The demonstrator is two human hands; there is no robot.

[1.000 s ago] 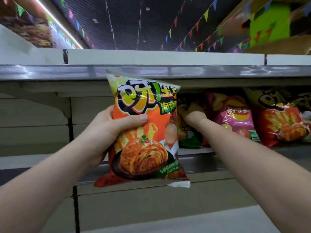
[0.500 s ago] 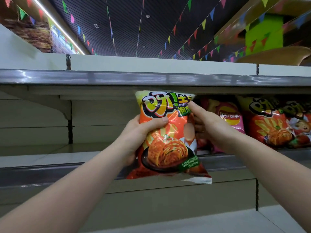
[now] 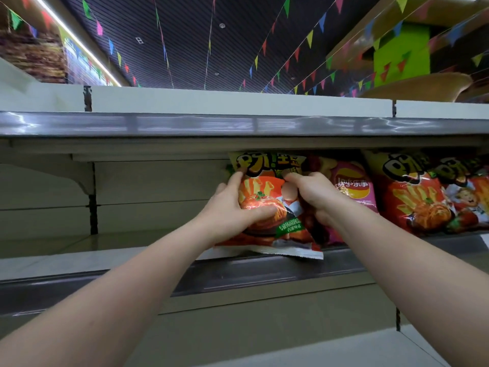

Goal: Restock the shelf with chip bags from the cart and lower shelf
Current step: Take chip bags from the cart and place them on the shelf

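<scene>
Near the centre of the frame, an orange chip bag carries large cartoon Chinese lettering across its yellow top, partly covered by fingers, and a green band of small white Chinese print low on its front, too small to read. Just right of it, a pink chip bag shows the Chinese Lay's logo, "乐事".

orange-red chip bag, pink bag, grey shelf

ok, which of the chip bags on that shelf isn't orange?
The pink bag, just right of the orange bag both hands hold. The bags further right are orange too.
</scene>
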